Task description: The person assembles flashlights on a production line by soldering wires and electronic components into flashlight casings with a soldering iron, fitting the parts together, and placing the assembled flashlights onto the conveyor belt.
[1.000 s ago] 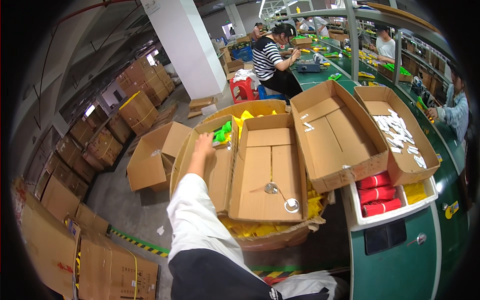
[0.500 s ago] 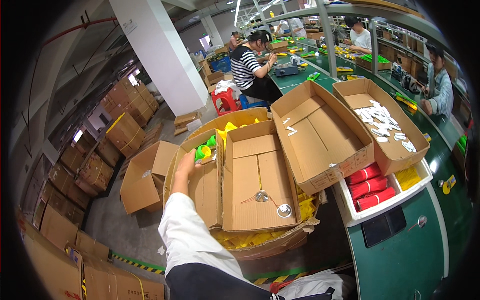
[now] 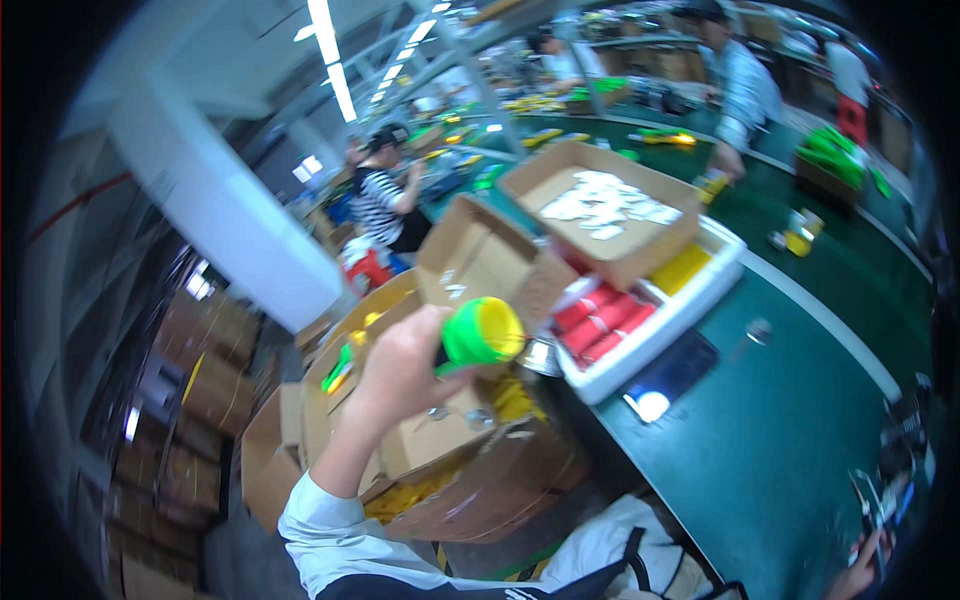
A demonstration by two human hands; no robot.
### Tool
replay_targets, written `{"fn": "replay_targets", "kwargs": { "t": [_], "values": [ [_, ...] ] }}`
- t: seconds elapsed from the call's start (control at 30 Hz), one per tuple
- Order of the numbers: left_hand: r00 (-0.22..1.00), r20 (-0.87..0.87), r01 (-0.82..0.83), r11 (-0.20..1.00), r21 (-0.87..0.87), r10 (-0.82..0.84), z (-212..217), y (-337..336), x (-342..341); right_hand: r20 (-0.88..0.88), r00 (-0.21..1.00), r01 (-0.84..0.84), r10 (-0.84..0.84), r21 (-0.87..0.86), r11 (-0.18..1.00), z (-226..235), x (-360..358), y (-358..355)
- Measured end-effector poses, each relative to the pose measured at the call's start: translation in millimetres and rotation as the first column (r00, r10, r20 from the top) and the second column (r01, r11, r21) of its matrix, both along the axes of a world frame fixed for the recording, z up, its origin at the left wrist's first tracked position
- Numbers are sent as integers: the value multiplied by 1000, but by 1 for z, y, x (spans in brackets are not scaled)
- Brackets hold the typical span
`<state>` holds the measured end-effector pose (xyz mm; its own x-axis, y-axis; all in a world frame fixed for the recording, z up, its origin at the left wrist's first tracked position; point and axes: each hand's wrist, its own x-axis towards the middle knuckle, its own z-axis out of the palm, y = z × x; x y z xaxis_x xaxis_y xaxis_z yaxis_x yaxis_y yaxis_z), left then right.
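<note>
My left hand (image 3: 405, 370) is closed around a green plastic flashlight shell (image 3: 462, 338) with a round, hollow yellow end (image 3: 500, 328). It holds the shell in the air above the cardboard boxes, yellow end facing right. Thin wires show at that end, close to a silver round part (image 3: 541, 357); whether they join is too blurred to tell. At the lower right edge my right hand (image 3: 855, 577) is partly in view, fingers bent, beside a blurred metal tool (image 3: 866, 500). What it grips, if anything, is unclear.
Under my left arm a large carton (image 3: 490, 495) carries shallow boxes and yellow parts. A white foam tray (image 3: 640, 350) holds red wire bundles (image 3: 603, 322); a box of white pieces (image 3: 610, 205) rests over it. A dark phone (image 3: 672, 373) lies on the green table (image 3: 740, 450). Co-workers sit beyond.
My left hand has lifted the green and yellow shell out of the left box and carried it right. The view has swung right, and my right hand now shows at the lower right.
</note>
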<state>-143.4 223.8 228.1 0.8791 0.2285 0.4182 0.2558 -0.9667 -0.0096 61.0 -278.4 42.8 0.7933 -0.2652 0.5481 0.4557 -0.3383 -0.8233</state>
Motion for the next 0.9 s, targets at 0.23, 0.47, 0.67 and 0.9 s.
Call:
{"fn": "replay_targets", "kwargs": {
  "t": [0.23, 0.47, 0.67, 0.9],
  "values": [
    [646, -295, 621, 710, -333, -704, -94, -156, 163, -90, 995, 70, -40, 371, 926, -41, -3, -32],
    [279, -291, 761, 395, -515, -915, -156, -225, 223, -57, 996, 82, -66, 369, 926, -9, -6, -16],
    [-118, -460, 989, -64, -132, -880, -147, -220, 243, -60, 994, 106, -91, 352, 930, -9, -11, -18],
    [-108, -536, 993, -113, -24, -837, -149, -193, 238, -74, 992, 119, -100, 347, 930, -13, -11, -18]
  ]
}}
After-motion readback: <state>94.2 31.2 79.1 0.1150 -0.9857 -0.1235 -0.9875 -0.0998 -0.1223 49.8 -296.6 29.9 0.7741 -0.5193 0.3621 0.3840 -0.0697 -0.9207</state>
